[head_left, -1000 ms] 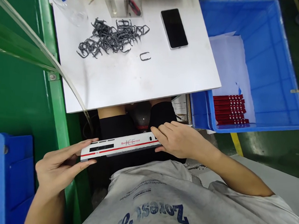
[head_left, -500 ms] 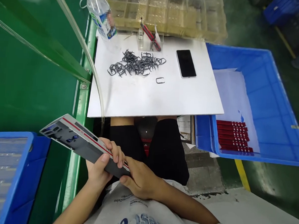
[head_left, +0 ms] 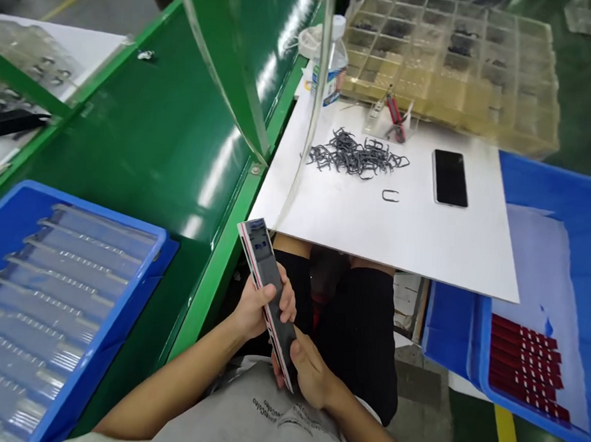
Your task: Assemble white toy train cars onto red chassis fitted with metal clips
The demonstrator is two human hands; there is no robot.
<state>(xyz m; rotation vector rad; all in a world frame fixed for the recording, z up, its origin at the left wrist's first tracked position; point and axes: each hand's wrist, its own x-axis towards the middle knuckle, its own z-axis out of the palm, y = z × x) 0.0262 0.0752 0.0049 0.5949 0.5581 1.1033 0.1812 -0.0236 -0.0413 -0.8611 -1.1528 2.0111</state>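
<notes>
At nine o'clock from the hands lies a blue tray (head_left: 100, 210); over the lap, the left hand (head_left: 254, 312) grasps the train carriage shell (head_left: 263, 259) at mid-length, fingers (head_left: 288, 302) curled round its right edge, thumb on the dark underside; the right hand (head_left: 311, 375) pinches its near end, thumb pressed flat; the shell points to eleven o'clock; at one o'clock, a white board (head_left: 375, 232) bears grey clips (head_left: 354, 158) and a phone (head_left: 449, 178).

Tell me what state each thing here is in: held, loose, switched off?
train shell, held tilted, grey inside showing.
left hand, closed around the train shell's middle.
right hand, gripping its near end.
phone, flat on the white board, screen dark.
grey clips, loose in a heap.
single clip, lying apart from the heap.
red parts, lined up in the blue bin.
</notes>
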